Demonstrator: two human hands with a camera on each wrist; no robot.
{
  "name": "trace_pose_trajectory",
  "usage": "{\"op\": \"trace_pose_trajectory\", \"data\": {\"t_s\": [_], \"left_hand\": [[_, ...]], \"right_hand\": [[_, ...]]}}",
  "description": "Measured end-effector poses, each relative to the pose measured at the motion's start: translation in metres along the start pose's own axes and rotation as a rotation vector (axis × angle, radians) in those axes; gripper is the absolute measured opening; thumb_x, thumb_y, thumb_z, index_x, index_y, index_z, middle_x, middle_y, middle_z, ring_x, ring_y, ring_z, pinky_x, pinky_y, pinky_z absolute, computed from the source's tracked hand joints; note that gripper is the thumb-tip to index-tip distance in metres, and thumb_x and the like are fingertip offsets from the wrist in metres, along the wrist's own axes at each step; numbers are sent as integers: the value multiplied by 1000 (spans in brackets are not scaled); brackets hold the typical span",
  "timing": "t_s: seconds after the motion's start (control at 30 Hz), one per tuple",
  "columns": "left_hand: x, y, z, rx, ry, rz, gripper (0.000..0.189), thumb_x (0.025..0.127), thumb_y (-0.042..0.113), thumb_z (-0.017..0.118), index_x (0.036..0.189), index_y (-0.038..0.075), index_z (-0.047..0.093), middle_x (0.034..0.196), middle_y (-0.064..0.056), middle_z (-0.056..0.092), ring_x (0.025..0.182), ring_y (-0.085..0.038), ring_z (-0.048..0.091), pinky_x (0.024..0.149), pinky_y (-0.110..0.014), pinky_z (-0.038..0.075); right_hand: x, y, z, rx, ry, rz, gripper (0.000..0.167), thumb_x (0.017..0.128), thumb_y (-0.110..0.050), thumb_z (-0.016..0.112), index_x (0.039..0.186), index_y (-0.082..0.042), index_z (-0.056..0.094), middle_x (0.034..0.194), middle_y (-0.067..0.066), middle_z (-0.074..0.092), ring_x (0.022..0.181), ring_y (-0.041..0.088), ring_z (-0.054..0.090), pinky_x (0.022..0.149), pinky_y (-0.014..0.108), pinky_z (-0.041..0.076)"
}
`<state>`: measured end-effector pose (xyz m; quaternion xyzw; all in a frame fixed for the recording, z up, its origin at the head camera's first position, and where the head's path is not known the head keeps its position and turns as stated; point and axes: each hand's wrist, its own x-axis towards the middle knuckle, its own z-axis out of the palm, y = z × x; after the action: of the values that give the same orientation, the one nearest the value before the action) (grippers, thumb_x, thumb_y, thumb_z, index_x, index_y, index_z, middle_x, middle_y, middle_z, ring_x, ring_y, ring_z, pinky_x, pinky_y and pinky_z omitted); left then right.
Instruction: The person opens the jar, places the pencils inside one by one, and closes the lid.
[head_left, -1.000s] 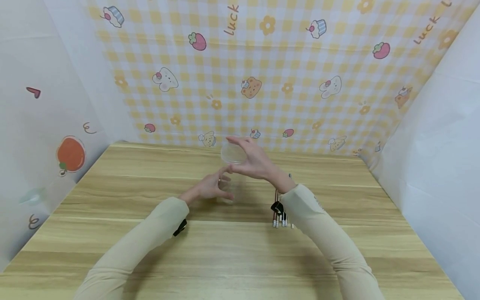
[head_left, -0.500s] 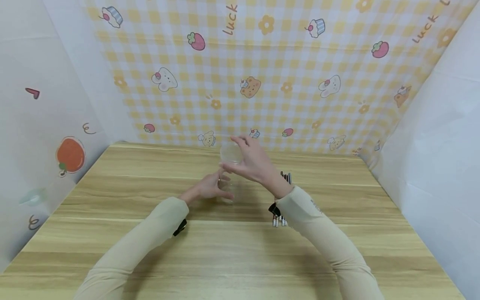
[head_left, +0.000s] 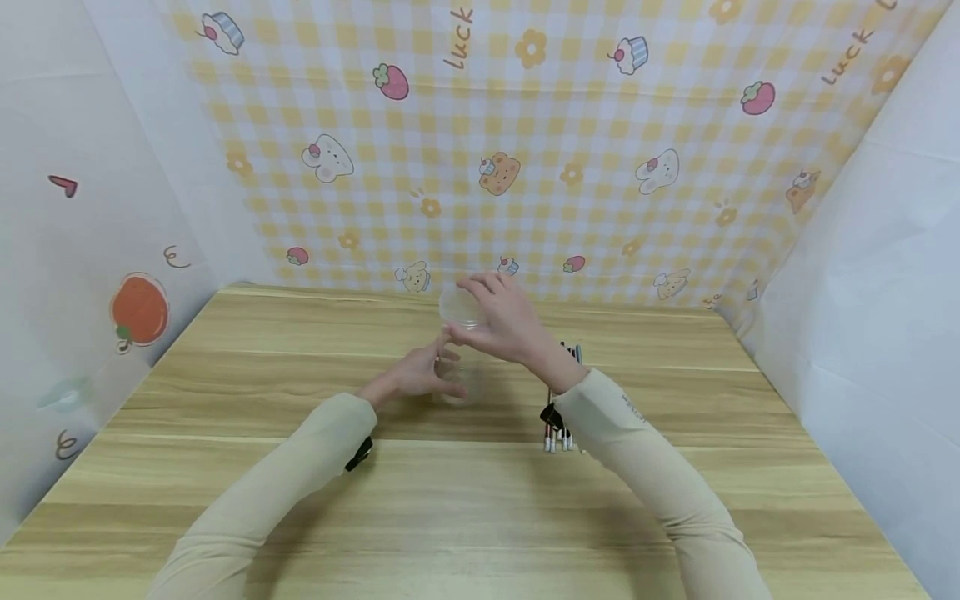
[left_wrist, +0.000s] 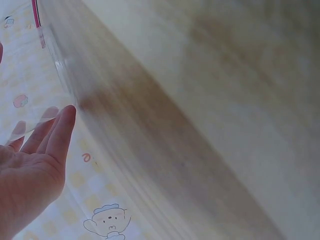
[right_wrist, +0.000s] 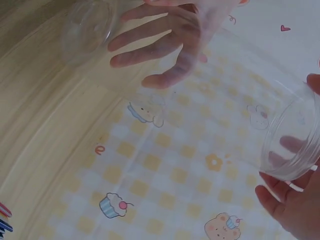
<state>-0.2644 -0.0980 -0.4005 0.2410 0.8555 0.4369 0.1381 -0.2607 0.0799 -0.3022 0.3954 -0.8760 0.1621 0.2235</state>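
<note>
A tall clear plastic jar (head_left: 463,379) stands upright on the wooden table between my hands, its outline faint. My left hand (head_left: 416,372) holds the jar's side with spread fingers; in the right wrist view the left fingers (right_wrist: 145,47) show through the clear wall. At the top, my right hand (head_left: 506,321) grips the round clear lid (head_left: 460,307), thumb at the near side and fingers over the far side. The right wrist view shows the ridged top end (right_wrist: 290,140) of the jar with right fingertips (right_wrist: 272,200) around it.
Several slim pencils or pens (head_left: 557,440) lie side by side on the table (head_left: 450,517), partly hidden under the right forearm. A black wrist camera (head_left: 551,417) overlaps them. A checked cloth backdrop (head_left: 420,142) rises behind the table, with white cloth at both sides.
My right hand has shifted slightly left and turned around the lid, its fingers and thumb changing place. The left hand stays at the jar's side.
</note>
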Motion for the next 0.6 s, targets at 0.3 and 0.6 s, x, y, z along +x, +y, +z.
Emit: {"op": "trace_pose_trajectory", "data": {"t_s": [0.3,0.6], "left_hand": [[0,1,-1,18,-2,4,86,68,26,77,134,20,22,123,-18,47,110,-29,46,92,-47,32],[2,-1,0,26,10,17,80,68,23,77,130,19,25,125,-15,46,113,-24,44,91,-45,35]], "right_hand": [[0,5,-2,216,-84,-41,57,76,-27,62,127,-6,45,132,8,41,119,20,33,96,39,28],[0,1,0,174,-44,31,64,80,-41,58,130,-7,40,134,11,36,121,23,33,97,40,28]]}}
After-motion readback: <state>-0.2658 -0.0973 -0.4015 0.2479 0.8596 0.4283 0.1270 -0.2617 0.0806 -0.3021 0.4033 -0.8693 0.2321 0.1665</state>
